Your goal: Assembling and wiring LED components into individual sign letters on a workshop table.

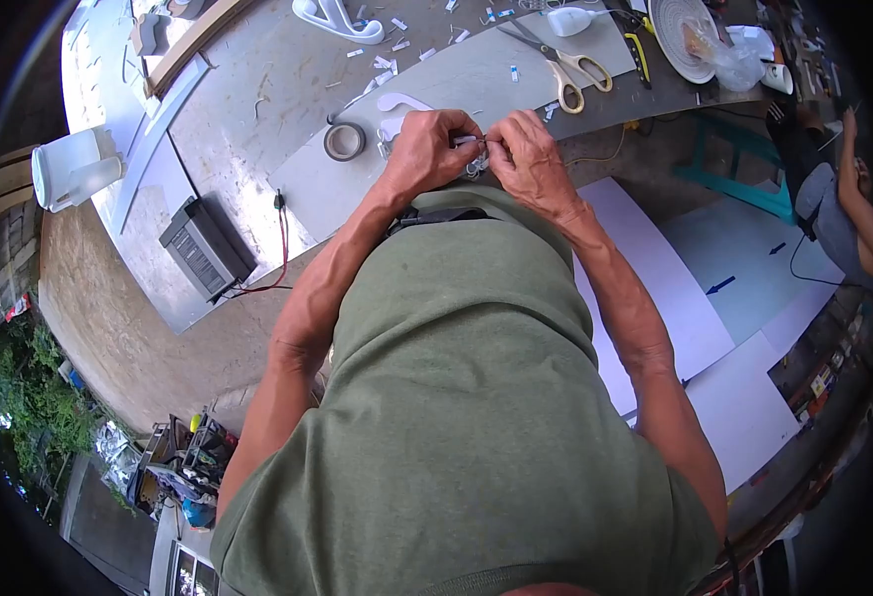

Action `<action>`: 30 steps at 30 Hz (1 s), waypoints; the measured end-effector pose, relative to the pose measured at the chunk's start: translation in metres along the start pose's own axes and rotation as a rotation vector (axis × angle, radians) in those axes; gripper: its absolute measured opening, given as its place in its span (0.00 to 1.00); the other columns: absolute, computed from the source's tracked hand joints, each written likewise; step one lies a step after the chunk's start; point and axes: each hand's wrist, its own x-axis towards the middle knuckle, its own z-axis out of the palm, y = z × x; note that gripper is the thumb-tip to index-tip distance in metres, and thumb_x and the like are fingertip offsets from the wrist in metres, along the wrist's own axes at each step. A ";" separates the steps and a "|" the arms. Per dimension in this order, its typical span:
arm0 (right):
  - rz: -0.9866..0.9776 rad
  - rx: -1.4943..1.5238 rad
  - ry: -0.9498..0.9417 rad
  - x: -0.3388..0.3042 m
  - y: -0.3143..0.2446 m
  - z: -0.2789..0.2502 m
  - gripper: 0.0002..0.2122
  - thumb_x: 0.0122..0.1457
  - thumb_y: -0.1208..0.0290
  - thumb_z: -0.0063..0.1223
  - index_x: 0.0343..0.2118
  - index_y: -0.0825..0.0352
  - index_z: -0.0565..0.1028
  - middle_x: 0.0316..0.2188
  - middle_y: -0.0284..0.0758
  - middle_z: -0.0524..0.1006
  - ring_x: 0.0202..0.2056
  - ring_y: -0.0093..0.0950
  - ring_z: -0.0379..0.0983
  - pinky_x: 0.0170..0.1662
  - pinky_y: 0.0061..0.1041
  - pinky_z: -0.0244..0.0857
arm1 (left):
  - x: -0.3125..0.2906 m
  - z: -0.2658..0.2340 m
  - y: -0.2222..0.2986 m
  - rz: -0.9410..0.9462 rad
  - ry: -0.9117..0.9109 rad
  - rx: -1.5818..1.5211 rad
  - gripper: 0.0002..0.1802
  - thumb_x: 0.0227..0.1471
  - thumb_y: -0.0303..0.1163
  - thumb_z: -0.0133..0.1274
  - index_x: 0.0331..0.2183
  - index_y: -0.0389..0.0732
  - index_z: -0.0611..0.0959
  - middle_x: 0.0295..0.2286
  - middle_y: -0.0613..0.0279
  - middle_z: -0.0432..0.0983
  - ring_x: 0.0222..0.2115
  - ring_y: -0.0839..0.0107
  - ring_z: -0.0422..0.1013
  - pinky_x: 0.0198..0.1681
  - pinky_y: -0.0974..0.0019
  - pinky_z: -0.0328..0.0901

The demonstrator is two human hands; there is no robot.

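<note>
Close to my body at the table's near edge, my left hand (pixel 428 151) and my right hand (pixel 533 162) meet with fingertips pinched. Between them is a small whitish piece with what looks like thin wire (pixel 476 166); its exact kind cannot be made out. Fingers cover most of it. Left of my left hand lies a roll of grey tape (pixel 344 142). A white curved shape (pixel 403 102) lies just beyond that hand. Scissors with cream handles (pixel 567 79) rest open beyond my right hand.
Small white LED-like modules (pixel 385 70) are scattered over the metal table (pixel 287 94). A black power supply (pixel 208 248) with wires sits left, beside a white container (pixel 77 169). A yellow-black cutter (pixel 639 62) lies far right. White sheets (pixel 655 268) and another person (pixel 844 199) are at right.
</note>
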 end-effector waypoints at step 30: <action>0.429 0.702 -0.037 -0.010 0.010 -0.013 0.12 0.58 0.75 0.60 0.45 0.67 0.77 0.33 0.33 0.81 0.36 0.21 0.76 0.43 0.24 0.70 | 0.003 -0.001 -0.012 -0.251 -0.151 -0.533 0.07 0.49 0.31 0.60 0.31 0.39 0.87 0.23 0.70 0.77 0.23 0.83 0.64 0.26 0.76 0.56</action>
